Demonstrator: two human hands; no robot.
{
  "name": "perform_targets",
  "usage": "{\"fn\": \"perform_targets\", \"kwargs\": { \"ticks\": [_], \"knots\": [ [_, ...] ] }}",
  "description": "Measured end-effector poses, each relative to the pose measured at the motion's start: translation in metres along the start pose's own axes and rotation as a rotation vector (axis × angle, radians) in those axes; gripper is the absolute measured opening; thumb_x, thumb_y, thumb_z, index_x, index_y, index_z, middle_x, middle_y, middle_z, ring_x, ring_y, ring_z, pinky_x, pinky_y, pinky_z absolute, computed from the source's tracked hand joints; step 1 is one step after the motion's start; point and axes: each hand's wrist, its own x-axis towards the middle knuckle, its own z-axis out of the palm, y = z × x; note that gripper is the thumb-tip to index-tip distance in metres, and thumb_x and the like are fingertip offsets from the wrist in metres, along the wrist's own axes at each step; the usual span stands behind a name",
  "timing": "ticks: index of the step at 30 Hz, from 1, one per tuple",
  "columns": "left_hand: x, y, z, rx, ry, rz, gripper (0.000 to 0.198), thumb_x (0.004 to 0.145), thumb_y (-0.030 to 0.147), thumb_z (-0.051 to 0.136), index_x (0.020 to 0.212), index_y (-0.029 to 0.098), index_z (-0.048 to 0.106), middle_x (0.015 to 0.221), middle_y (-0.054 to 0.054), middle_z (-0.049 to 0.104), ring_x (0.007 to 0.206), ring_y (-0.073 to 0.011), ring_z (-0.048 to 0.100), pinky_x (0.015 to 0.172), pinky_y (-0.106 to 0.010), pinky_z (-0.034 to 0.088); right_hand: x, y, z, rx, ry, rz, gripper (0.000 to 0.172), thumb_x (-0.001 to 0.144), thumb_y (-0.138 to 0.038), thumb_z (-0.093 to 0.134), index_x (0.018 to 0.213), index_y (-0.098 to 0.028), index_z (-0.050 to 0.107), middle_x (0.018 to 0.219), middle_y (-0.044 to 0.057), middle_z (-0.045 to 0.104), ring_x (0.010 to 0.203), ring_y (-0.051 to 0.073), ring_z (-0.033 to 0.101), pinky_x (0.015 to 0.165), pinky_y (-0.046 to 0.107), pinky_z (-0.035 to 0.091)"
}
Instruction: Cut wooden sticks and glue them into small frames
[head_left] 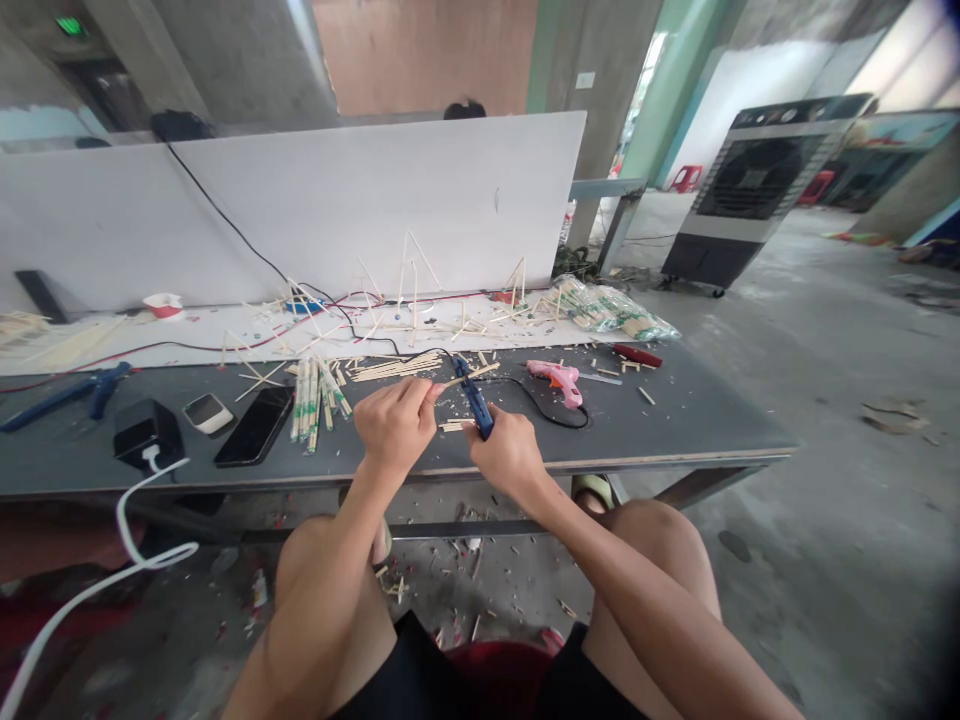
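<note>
**Two hands, one stick, one glue gun**

The person's left hand (395,425) is closed to a pinch, thumb and fingertips gripping one end of a single thin wooden stick (471,375). The stick runs away from that hand to the right and slightly upward. The right hand (510,455) is curled tight around the grip of a blue glue gun (472,395), whose nozzle points up and away from the hand, meeting the stick close to the left fingertips. Both hands hover over the near edge of the grey table (675,420).

Three glue guns are in view. One is the gun in the right hand, one is a pink glue gun (556,380) lying just beyond and to the right of that hand, and one is a second blue gun (75,390) well to the left of the left hand. Just left of the left hand lies one bundle of paper-wrapped chopsticks (315,395), then one black phone (255,425). Loose sticks lie scattered beyond both hands.
</note>
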Motion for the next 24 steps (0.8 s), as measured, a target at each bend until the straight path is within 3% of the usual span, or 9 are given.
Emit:
{"fn": "perform_targets", "kwargs": {
  "ticks": [8, 20, 24],
  "knots": [
    [0.0037, 0.0001, 0.0017, -0.021, -0.045, 0.050, 0.035, 0.096, 0.034, 0.057, 0.064, 0.020, 0.059, 0.057, -0.001, 0.061, 0.052, -0.0126, 0.051, 0.053, -0.029, 0.024, 0.0003, 0.0059, 0.0036, 0.000, 0.044, -0.036, 0.020, 0.090, -0.035, 0.054, 0.087, -0.020, 0.066, 0.075, 0.007, 0.072, 0.070, 0.022, 0.066, 0.063, 0.028, 0.034],
    [0.0039, 0.0016, 0.0016, 0.036, -0.097, -0.030, 0.043, 0.097, 0.039, 0.052, 0.060, 0.019, 0.055, 0.051, -0.001, 0.055, 0.044, -0.0121, 0.044, 0.050, -0.030, 0.018, 0.0026, 0.0008, 0.0035, -0.016, 0.005, 0.020, 0.021, 0.090, -0.035, 0.054, 0.088, -0.020, 0.068, 0.075, 0.009, 0.072, 0.073, 0.023, 0.067, 0.064, 0.028, 0.036],
    [0.0039, 0.0032, -0.0007, 0.031, -0.138, -0.037, 0.042, 0.097, 0.039, 0.052, 0.061, 0.019, 0.056, 0.052, -0.001, 0.057, 0.044, -0.0124, 0.045, 0.050, -0.029, 0.018, 0.0007, 0.0034, 0.0076, 0.000, 0.049, -0.014, 0.021, 0.091, -0.036, 0.053, 0.089, -0.020, 0.067, 0.075, 0.007, 0.072, 0.071, 0.022, 0.067, 0.064, 0.028, 0.035]
  ]
}}
